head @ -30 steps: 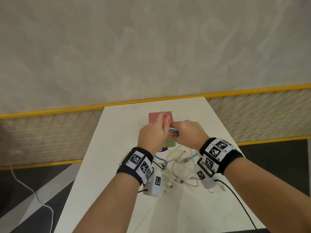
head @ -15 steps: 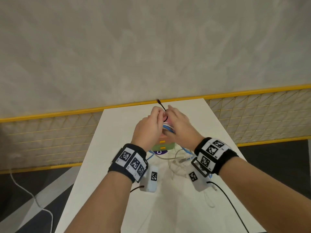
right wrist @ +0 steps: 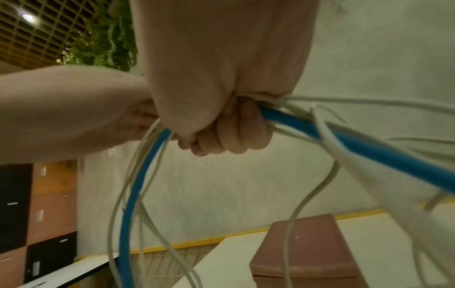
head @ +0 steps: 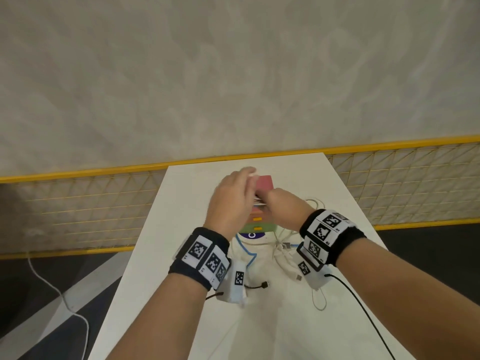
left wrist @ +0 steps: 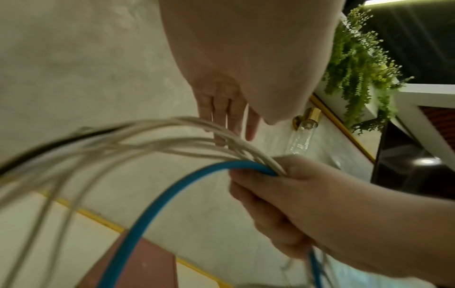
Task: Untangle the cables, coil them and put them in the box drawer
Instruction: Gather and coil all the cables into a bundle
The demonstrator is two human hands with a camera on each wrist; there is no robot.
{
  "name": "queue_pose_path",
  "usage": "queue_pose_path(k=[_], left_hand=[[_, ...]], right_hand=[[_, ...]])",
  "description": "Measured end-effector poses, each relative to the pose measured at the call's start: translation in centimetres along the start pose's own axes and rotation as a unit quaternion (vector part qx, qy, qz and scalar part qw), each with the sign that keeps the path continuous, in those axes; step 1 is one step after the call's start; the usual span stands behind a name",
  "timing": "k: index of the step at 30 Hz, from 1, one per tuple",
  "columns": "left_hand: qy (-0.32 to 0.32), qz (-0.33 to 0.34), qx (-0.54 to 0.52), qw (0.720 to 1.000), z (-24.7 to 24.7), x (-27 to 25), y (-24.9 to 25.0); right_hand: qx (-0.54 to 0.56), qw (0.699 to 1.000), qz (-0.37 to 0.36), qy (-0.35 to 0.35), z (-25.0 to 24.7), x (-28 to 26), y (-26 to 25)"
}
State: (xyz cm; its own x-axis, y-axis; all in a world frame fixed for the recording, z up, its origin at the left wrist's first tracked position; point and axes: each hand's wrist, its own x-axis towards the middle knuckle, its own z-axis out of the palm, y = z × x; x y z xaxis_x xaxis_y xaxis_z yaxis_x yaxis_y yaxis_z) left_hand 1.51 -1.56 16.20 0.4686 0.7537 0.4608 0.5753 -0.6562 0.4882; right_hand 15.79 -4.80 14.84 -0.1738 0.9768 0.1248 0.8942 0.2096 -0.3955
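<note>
Both hands raised together over the far half of the table (head: 181,229), just above the box (head: 264,183). Right hand (right wrist: 221,124) clenched round a bundle of cables: one blue cable (right wrist: 369,148) and several white cables (right wrist: 327,134) pass through the fist, fingers curled fully over them. Loops arc out of the fist on both sides and hang below it. Left hand (left wrist: 229,109) sits against the top of the loop; its fingers (left wrist: 219,120) lie straight along the white strands, touching them, not curled round them. A black cable (left wrist: 49,144) shows at the left edge of the loop in the left wrist view, blurred. In the head view the left hand (head: 228,203) partly covers the right hand (head: 283,206) and the bundle between them is mostly hidden. Box is pink on top, with a green lower tier showing yellow pulls; cannot tell whether any drawer is open. More white cables (head: 288,253) and a blue strand lie loose on the table, near the box on the person's side.
</note>
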Motion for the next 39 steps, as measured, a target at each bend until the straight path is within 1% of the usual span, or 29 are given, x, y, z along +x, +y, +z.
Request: queue_pose_path(k=[1,3,5,8,9,11,13,15,16,18,19,20,21,22,23,24,25,27,28,30,31,33,34,37,39], left_hand=[[-0.036,0.012,0.015,0.999,0.4,-0.1,0.7],[-0.1,-0.001,0.075,0.992,1.1,-0.4,0.9],[-0.136,-0.034,0.107,0.984,1.2,-0.3,0.3],[-0.178,-0.063,0.09,0.978,0.6,0.2,-0.3],[-0.175,-0.066,0.067,0.98,0.2,0.3,-0.4],[-0.137,-0.074,0.008,0.988,-0.8,0.6,-0.5],[-0.077,-0.082,-0.049,0.993,-1.7,1.1,-0.5],[-0.012,-0.083,-0.096,0.992,-2.6,1.8,-0.4],[0.01,-0.079,-0.11,0.991,-2.9,2.2,-0.3],[0.031,-0.067,-0.11,0.991,-3.2,2.8,-0.2],[0.032,-0.065,-0.103,0.992,-3.3,3.0,-0.2],[0.032,-0.065,-0.099,0.992,-3.3,3.1,-0.1],[0.03,-0.067,-0.098,0.992,-3.2,3.2,-0.1],[0.025,-0.067,-0.093,0.993,-3.2,3.3,-0.1],[0.015,-0.068,-0.084,0.994,-3.2,3.3,-0.1],[0.0,-0.068,-0.072,0.995,-3.1,3.3,0.1],[-0.017,-0.065,-0.061,0.996,-3.0,3.2,0.4],[-0.039,-0.054,-0.057,0.996,-2.6,3.0,1.2],[-0.036,-0.052,-0.069,0.996,-2.4,3.0,1.5],[0.002,-0.062,-0.118,0.991,-2.7,3.1,1.9],[0.031,-0.075,-0.146,0.986,-3.0,3.3,1.9],[0.086,-0.096,-0.186,0.974,-4.3,3.7,1.8],[0.102,-0.1,-0.198,0.97,-4.9,3.9,1.6],[0.11,-0.107,-0.215,0.964,-5.6,3.4,1.2],[0.11,-0.117,-0.224,0.961,-5.4,2.8,1.0]], right_hand=[[-0.01,1.0,-0.007,-0.011,0.1,0.3,-0.3],[-0.026,0.999,-0.013,-0.017,-0.2,0.7,-0.2],[0.027,1.0,-0.001,0.008,-1.2,0.4,0.2],[0.092,0.994,-0.005,0.053,-2.1,-0.3,1.8],[0.113,0.992,-0.007,0.059,-2.3,-0.4,2.6],[0.134,0.989,-0.012,0.061,-2.6,-1.0,3.6],[0.125,0.99,-0.011,0.066,-2.4,-1.7,4.5],[0.102,0.992,0.008,0.078,-1.2,-2.7,5.4],[0.072,0.993,0.016,0.089,-0.2,-3.1,6.1],[-0.044,0.994,0.034,0.096,2.0,-4.1,7.8],[-0.115,0.989,0.063,0.062,3.0,-4.5,8.8],[-0.161,0.981,0.105,0.012,3.7,-4.8,9.7],[-0.16,0.976,0.144,-0.034,4.0,-4.9,10.2],[-0.114,0.979,0.163,-0.054,3.8,-5.0,10.1],[-0.039,0.986,0.158,-0.04,3.4,-4.9,9.7],[0.031,0.992,0.124,0.005,2.7,-4.6,8.9],[0.087,0.991,0.08,0.057,1.8,-4.0,7.6],[0.189,0.973,0.006,0.13,0.3,-2.6,4.9],[0.241,0.959,-0.018,0.15,-0.1,-2.0,3.6],[0.296,0.941,-0.014,0.161,-0.1,-0.9,2.2],[0.29,0.944,0.003,0.156,0.4,-0.6,2.2],[0.224,0.966,0.016,0.128,2.1,-0.8,3.4],[0.19,0.976,0.016,0.109,2.9,-1.2,4.3],[0.128,0.989,0.033,0.068,4.7,-2.4,6.5],[0.096,0.992,0.073,0.04,5.3,-2.9,7.5]])
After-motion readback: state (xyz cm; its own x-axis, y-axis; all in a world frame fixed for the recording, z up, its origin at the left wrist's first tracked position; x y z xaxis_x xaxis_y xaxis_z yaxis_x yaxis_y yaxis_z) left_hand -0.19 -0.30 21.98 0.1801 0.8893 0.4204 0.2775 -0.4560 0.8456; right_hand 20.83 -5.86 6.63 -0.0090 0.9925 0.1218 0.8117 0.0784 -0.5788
